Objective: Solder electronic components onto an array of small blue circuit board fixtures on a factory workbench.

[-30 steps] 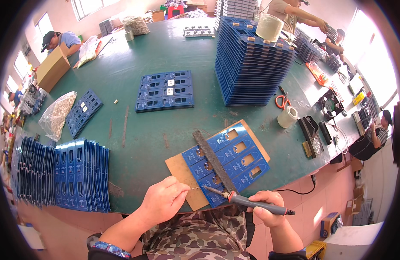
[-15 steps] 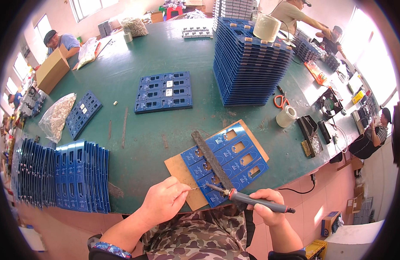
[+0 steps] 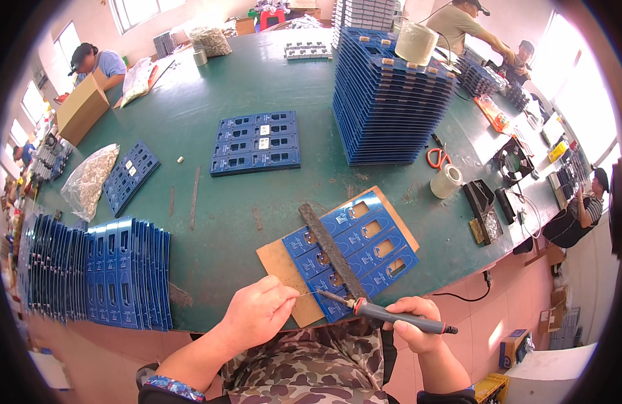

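Note:
My right hand (image 3: 413,324) grips a soldering iron (image 3: 391,315) with a dark handle; its tip points left onto the near corner of a blue panel of circuit boards (image 3: 354,252). My left hand (image 3: 257,313) pinches a thin solder wire (image 3: 311,292) that reaches toward the iron's tip. The blue panel lies on a brown cardboard sheet (image 3: 284,266) at the table's front edge. A dark flat metal bar (image 3: 331,249) lies diagonally across the panel.
A tall stack of blue panels (image 3: 385,101) stands far right, another flat panel (image 3: 255,143) lies mid-table, and upright panels (image 3: 95,273) crowd the left edge. Scissors (image 3: 437,156), a tape roll (image 3: 446,181), a bag of parts (image 3: 88,180) and other people ring the green table (image 3: 257,81).
Both hands stay at the panel's near corner; the iron tip and the wire have shifted only slightly.

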A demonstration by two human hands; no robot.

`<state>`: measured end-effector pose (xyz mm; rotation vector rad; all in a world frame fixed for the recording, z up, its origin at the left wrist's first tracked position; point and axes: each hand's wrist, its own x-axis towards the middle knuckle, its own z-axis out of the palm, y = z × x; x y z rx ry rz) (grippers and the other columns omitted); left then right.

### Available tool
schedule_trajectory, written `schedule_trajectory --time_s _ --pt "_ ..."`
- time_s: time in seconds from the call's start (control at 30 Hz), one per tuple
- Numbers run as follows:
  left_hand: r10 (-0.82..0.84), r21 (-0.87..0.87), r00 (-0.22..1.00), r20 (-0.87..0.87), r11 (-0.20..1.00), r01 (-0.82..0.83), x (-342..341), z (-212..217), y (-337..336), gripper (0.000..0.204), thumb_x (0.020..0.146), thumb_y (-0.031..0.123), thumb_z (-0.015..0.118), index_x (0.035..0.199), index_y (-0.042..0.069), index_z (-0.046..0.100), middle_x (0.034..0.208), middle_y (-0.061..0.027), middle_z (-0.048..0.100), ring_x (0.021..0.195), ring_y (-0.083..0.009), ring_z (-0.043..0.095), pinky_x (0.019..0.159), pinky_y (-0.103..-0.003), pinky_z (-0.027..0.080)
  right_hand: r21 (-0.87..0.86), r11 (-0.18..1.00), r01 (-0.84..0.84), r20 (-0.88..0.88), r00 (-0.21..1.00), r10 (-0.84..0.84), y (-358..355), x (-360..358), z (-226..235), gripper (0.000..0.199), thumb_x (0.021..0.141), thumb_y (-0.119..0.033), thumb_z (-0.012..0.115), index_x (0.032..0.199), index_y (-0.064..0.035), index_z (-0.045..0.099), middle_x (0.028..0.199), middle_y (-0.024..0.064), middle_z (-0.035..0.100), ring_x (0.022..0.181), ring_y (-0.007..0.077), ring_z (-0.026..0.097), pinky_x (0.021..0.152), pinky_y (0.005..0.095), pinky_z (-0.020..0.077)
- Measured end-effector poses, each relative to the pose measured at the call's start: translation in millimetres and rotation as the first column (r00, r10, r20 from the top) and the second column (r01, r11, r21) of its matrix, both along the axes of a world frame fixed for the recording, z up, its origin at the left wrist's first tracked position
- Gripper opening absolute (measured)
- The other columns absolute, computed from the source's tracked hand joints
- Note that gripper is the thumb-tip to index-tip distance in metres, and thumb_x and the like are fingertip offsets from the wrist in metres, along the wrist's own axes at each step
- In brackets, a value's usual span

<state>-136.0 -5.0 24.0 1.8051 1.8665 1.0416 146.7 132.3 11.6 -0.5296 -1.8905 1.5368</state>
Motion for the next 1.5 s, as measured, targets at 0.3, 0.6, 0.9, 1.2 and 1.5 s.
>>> schedule_trajectory --time_s 0.3,0.6,0.9,1.2,1.5 --pt "-0.006 0.049 1.0 -0.013 0.999 0.006 6 5 -5 0.008 0.081 0.0 0.066 0.088 0.003 0.068 0.071 -0.0078 0.056 0.061 -0.0235 0.056 0.054 -0.034 0.046 -0.065 0.997 0.044 -0.108 0.993 -0.051 -5 10 1 0.026 0.081 -0.014 0.066 0.097 0.0064 0.064 0.075 0.014 0.07 0.063 0.0187 0.068 0.058 0.0276 0.0535" --pt "-0.029 0.06 0.999 0.039 0.998 0.027 16 5 -9 0.009 0.08 -0.001 0.066 0.088 0.002 0.067 0.07 -0.008 0.056 0.061 -0.0235 0.056 0.053 -0.034 0.046 -0.052 0.997 0.053 -0.12 0.991 -0.059 -11 28 6 0.028 0.08 -0.018 0.068 0.097 0.0052 0.064 0.074 0.0144 0.068 0.06 0.0167 0.06 0.055 0.0287 0.0467" --pt "-0.074 0.018 0.997 -0.001 0.997 0.074 21 1 -7 0.01 0.08 0.0 0.066 0.089 0.003 0.068 0.072 -0.0083 0.057 0.062 -0.0249 0.057 0.054 -0.035 0.047 0.023 0.998 0.063 -0.038 0.997 -0.062 -11 25 0 0.026 0.077 -0.017 0.068 0.09 0.0048 0.067 0.069 0.0119 0.063 0.058 0.0186 0.057 0.052 0.0298 0.0419" --pt "-0.098 0.009 0.995 -0.013 0.995 0.098 22 2 -5 0.011 0.079 0.001 0.065 0.09 0.004 0.068 0.073 -0.0086 0.056 0.063 -0.0263 0.058 0.055 -0.036 0.048 0.029 0.999 0.046 -0.041 0.998 -0.045 -11 24 -1 0.025 0.077 -0.018 0.069 0.089 0.0039 0.068 0.067 0.0106 0.062 0.057 0.0186 0.056 0.052 0.0295 0.0415" --pt "-0.111 -0.003 0.994 0.006 0.994 0.111 26 2 -3 0.01 0.08 0.003 0.066 0.09 0.003 0.068 0.074 -0.009 0.057 0.064 -0.0273 0.059 0.056 -0.036 0.048 0.055 0.997 0.046 -0.027 0.999 -0.044 -11 28 1 0.025 0.077 -0.019 0.068 0.09 0.003 0.068 0.068 0.01 0.063 0.055 0.0175 0.055 0.051 0.0291 0.0403"
